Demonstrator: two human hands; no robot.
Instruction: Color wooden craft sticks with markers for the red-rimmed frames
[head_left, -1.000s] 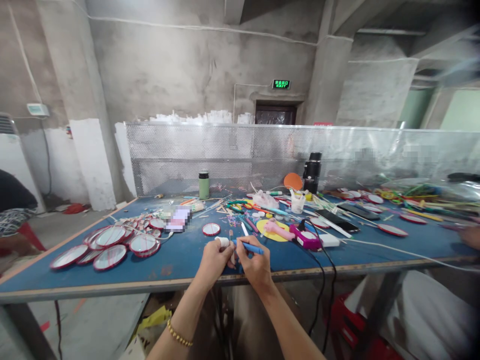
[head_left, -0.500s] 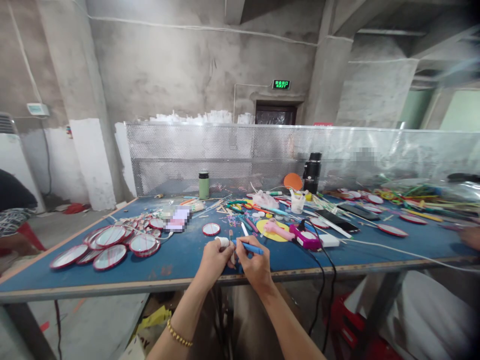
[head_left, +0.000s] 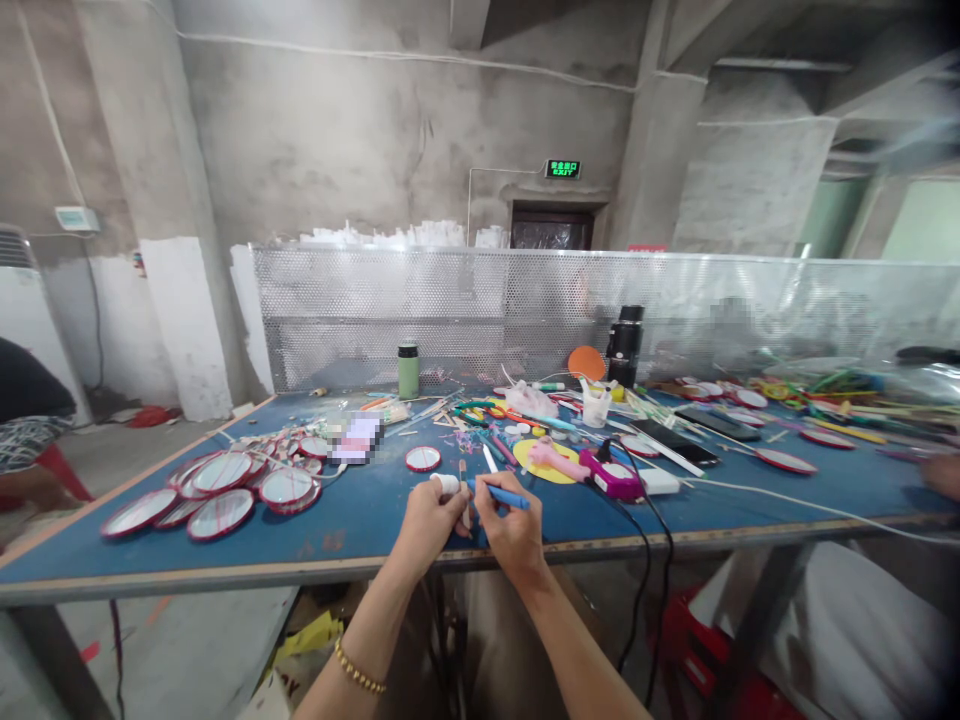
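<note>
Near the front edge of the blue table my left hand (head_left: 429, 515) is closed, its fingertips pinching a narrow flat brown stick (head_left: 463, 468). A white wrapping or small roll (head_left: 448, 484) sits at its index finger; which of these it is I cannot make out. Just to the right, my right hand (head_left: 514, 525) grips a blue pen (head_left: 507, 495), its front end pointing left at the stick. Fingers hide much of both items. A white pointed stick-like piece (head_left: 490, 458) lies beyond the right hand, and a small round red-rimmed disc (head_left: 423, 458) lies beyond the left.
A pile of red-rimmed discs (head_left: 219, 473) covers the left. A phone (head_left: 356, 438), a green bottle (head_left: 408, 371) and a black flask (head_left: 624, 345) stand or lie farther back. Right of my hands are a yellow disc (head_left: 551, 470), a purple device (head_left: 613, 474) and cables.
My right hand has shifted slightly right with the blue pen, leaving a little more space between its fingertips and the stick. My left hand stays in place.
</note>
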